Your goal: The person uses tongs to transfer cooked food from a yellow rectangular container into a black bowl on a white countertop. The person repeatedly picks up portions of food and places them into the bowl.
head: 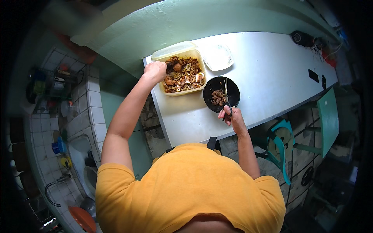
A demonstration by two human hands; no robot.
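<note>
A pair of scissors (pixel 226 94) with dark handles is in my right hand (pixel 233 116), at the near rim of a black bowl (pixel 235 96). Its blades point away from me over the bowl, where a small heap of chopped brown food (pixel 218 97) lies. My left hand (pixel 156 71) is curled at the left side of a yellowish plastic container (pixel 182 93). Its fingertips are hidden, so whether it grips anything does not show. Inside the container are brown sauced pieces of food (pixel 186 72), some of them ring-shaped.
Behind the bowl, a pale plate (pixel 218 57) rests on the white table (pixel 268 67). A phone (pixel 313 75) and a black device (pixel 302 38) with cables are at the table's far right. Below stands a teal chair (pixel 281 151). To my left is a sink (pixel 80 151).
</note>
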